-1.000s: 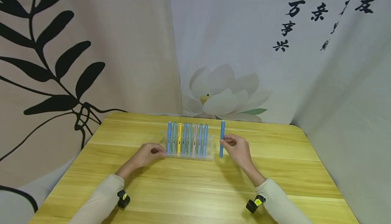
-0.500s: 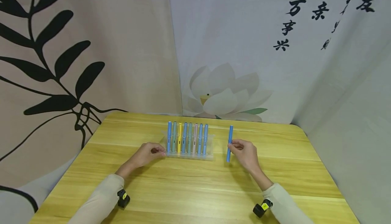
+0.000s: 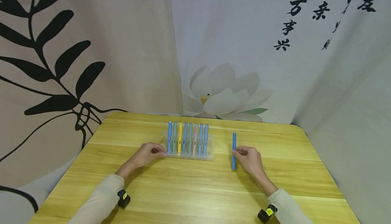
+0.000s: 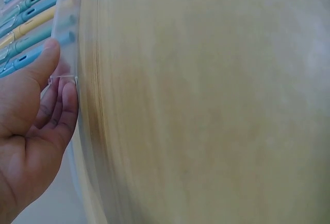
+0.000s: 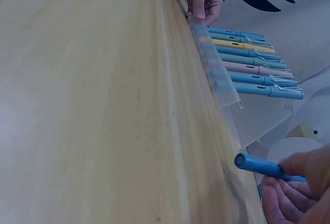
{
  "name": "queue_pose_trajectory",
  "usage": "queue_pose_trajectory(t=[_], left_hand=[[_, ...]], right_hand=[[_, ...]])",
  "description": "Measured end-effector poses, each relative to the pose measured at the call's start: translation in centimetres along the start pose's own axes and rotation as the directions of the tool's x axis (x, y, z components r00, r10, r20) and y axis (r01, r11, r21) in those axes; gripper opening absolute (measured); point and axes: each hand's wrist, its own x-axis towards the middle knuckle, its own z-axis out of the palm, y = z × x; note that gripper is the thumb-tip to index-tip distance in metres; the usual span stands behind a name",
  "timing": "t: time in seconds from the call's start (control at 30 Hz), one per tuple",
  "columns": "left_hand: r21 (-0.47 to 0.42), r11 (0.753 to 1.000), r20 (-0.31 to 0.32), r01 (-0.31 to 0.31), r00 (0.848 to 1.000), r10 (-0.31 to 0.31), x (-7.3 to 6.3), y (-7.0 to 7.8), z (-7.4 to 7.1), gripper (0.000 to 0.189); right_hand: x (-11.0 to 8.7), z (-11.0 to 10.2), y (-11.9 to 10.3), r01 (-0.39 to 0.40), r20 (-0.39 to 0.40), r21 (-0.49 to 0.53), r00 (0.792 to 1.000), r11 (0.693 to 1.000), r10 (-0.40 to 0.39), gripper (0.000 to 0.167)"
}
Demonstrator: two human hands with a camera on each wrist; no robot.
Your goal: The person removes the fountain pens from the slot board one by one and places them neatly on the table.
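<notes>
A clear plastic pen stand holds a row of several upright pens in blue, green, yellow and pink. At its left end my left hand pinches the edge; the left wrist view has the thumb on one side and curled fingers on the other. To the right of the stand, my right hand pinches a blue pen near its middle, held nearly upright. In the right wrist view, one end of this blue pen faces the camera, apart from the stand; the fingers hide part of its length.
The stand sits toward the back of a wooden table. Behind the table hangs a cloth backdrop printed with leaves, a lotus and writing. Each wrist wears a small black camera.
My right hand has moved right and toward me, carrying the blue pen farther from the stand. The left hand and the stand have stayed in place.
</notes>
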Motion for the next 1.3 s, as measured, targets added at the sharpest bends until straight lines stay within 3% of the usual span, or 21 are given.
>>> queue_pose_trajectory(t=[0.53,1.3], left_hand=[[-0.001,1.000,0.008,-0.018,1.000,0.018,0.0,-0.2,0.1,0.014],[-0.008,1.000,0.015,0.000,1.000,0.000,-0.1,0.0,0.0,0.014]], right_hand=[[0.0,0.2,1.1,-0.080,0.054,0.011,0.995,0.997,0.079,0.022],[0.1,0.4,1.8,-0.068,0.057,-0.012,0.996,0.998,0.069,0.021]])
